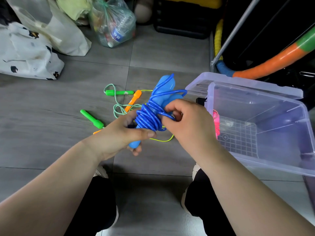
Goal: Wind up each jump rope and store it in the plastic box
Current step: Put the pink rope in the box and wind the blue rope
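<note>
**You hold the wound blue jump rope (150, 114) over a grey tiled floor (162, 53), beside the plastic box (255, 93).**

Your left hand (122, 133) is curled round the lower ends of the blue handles, thumb across the coils. Your right hand (189, 121) pinches a loop of the cord against the bundle, its fingers bent and close together. At 3 o'clock stands the clear box, a pink rope (216, 120) lying against its left wall, with the lid (238, 80) just behind it. At 10 o'clock from your hands, a green jump rope (119, 92) and an orange-handled rope (134, 97) lie tangled on the floor, partly hidden by your left hand. Farther out, white bags (25, 53) sit at 10 o'clock, a plastic bag of bottles (112, 23) at 12 and an orange-and-green hoop (272, 60) at 2. Your knees, in black, frame the floor at 6 o'clock.
</note>
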Tool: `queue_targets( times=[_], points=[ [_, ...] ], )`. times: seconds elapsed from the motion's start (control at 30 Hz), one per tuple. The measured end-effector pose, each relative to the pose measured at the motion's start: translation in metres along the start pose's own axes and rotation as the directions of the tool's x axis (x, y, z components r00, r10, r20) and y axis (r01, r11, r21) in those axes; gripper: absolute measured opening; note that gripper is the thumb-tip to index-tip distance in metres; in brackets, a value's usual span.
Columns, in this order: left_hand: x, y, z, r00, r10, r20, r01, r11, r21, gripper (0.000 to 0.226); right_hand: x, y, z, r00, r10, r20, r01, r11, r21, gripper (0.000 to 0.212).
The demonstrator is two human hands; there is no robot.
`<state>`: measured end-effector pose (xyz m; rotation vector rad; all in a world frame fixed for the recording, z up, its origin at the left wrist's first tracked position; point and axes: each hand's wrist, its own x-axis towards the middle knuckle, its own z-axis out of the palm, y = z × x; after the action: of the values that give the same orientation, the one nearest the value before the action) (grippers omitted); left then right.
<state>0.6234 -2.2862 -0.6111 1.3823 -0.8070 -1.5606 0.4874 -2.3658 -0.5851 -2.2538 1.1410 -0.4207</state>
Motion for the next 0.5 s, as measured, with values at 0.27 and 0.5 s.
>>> queue_targets(
  times=[0.27, 0.5],
  points=[
    [-0.001, 0.007, 0.003, 0.998, 0.067, -0.004, -0.067, 0.998, 0.016, 0.044, 0.005, -0.004, 0.005, 0.898, -0.196, -0.394, 0.089, 0.958, -0.274, 0.018],
    [-0.002, 0.006, 0.000, 0.997, 0.074, 0.001, -0.074, 0.997, 0.019, 0.043, 0.006, -0.002, 0.014, 0.865, -0.246, -0.437, 0.197, 0.968, -0.156, 0.016]
  ],
)
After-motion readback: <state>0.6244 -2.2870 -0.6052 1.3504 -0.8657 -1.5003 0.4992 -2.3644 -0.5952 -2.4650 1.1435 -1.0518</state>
